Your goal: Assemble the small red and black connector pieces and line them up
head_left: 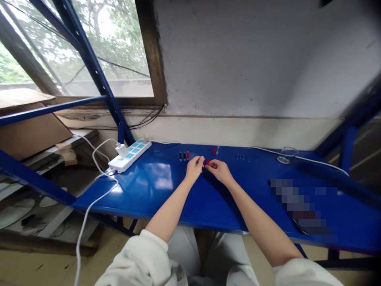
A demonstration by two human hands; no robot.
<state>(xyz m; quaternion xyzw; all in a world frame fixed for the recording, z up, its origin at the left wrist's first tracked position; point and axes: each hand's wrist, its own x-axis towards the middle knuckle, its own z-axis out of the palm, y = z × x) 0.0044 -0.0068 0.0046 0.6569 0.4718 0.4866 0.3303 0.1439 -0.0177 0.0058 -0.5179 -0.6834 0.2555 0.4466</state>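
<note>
Over the middle of the blue table (pixel 143 200), my two hands are close together. My right hand (pixel 220 171) is closed, its fingertips pinching a small red cap-like piece (pixel 207 162). Facing it, my left hand (pixel 195 169) is closed too, thumb and fingers pressed together; what it holds, if anything, is too small to make out. Beyond the left hand stand two small black-topped tubes (pixel 182 155) and a red-topped tube (pixel 188 155). Further back are a red tube (pixel 213 151) and a clear tube (pixel 218 150).
Several tiny clear pieces (pixel 239 156) lie right of the tubes. A clear round container (pixel 283 159) sits farther right. A white power strip (pixel 131 155) with a plug and cable occupies the left end. A dark, pixelated flat object (pixel 297 206) lies at the right front.
</note>
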